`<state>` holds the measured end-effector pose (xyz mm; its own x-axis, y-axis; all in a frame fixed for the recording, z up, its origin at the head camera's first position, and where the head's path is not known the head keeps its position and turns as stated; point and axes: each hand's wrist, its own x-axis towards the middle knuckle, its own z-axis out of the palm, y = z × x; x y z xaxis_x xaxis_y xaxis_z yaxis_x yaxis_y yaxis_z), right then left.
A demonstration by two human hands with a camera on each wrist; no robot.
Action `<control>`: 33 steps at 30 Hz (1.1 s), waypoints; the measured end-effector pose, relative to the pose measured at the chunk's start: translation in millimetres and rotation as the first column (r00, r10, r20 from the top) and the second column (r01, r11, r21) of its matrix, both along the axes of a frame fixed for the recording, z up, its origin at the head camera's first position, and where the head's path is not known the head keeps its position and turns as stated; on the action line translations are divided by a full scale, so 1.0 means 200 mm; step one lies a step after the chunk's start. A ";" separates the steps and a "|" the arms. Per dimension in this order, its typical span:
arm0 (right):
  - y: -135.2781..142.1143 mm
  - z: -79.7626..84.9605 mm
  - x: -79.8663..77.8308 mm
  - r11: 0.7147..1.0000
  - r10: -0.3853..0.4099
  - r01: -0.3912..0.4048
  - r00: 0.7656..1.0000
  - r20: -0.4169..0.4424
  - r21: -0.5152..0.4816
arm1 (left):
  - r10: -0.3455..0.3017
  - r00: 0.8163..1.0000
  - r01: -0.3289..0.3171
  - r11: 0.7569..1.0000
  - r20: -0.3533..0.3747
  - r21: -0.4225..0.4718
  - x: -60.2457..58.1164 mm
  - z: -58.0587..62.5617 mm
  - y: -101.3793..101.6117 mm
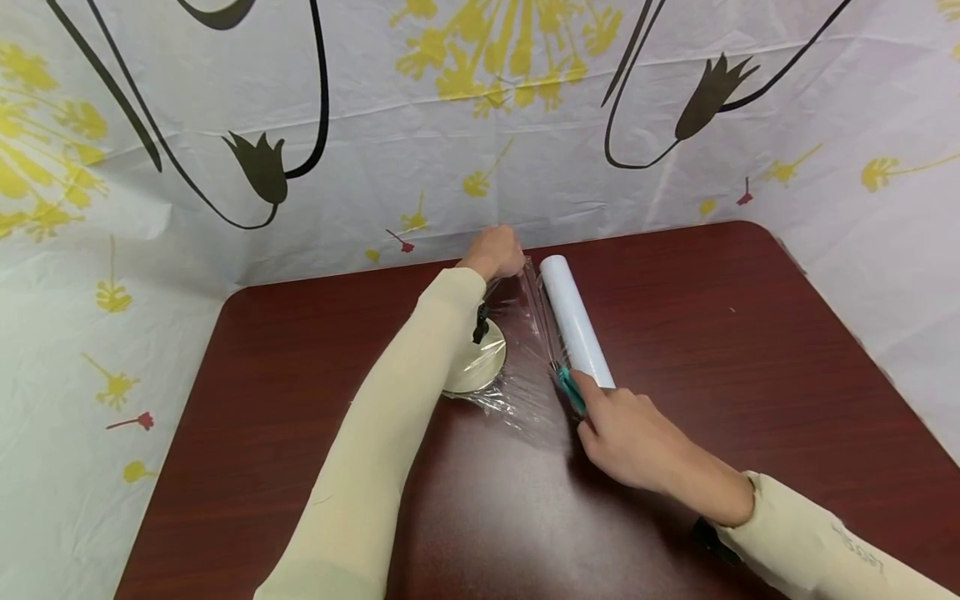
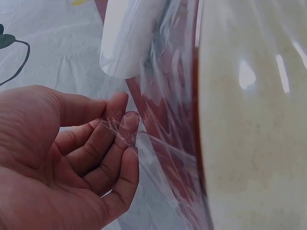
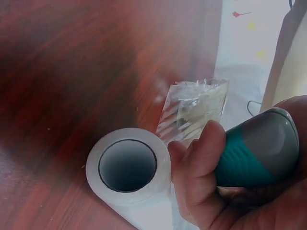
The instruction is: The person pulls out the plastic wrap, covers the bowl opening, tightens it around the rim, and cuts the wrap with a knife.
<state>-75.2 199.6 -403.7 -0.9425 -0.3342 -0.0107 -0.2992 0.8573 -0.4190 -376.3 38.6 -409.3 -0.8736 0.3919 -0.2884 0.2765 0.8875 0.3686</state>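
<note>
My left hand (image 1: 495, 252) is at the far side of the table, pinching the edge of clear plastic wrap (image 2: 165, 96) between thumb and fingertips. The wrap stretches over a pale, round, glossy dish (image 1: 483, 362), partly hidden by my left sleeve. My right hand (image 1: 633, 437) grips scissors (image 1: 572, 390) by their teal and grey handle (image 3: 240, 153). Their metal end meets the wrap between the dish and a white roll of wrap (image 1: 576, 321). The blades are too small to tell how far apart they are. In the right wrist view, the roll's hollow end is beside my right fingers.
The dark red wooden table (image 1: 712, 333) extends to both sides of the dish and roll. Behind it hangs a white cloth (image 1: 360, 108) printed with yellow flowers and dark tulips, meeting the table's far edge.
</note>
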 end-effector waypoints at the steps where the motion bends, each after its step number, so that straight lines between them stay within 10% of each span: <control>1: 0.00 0.00 0.01 1.000 0.000 0.000 1.000 -0.005 0.001 | 0.003 1.000 -0.003 1.000 0.003 -0.002 -0.02 -0.02 0.00; 9: 0.02 -0.01 0.10 1.000 0.009 -0.008 0.999 -0.047 0.006 | 0.017 0.998 -0.019 1.000 0.053 0.023 -0.20 -0.19 0.02; 33: 0.07 -0.02 0.28 0.999 0.031 -0.031 0.997 0.067 -0.012 | 0.034 0.996 -0.038 0.998 0.078 0.044 -0.17 -0.16 0.01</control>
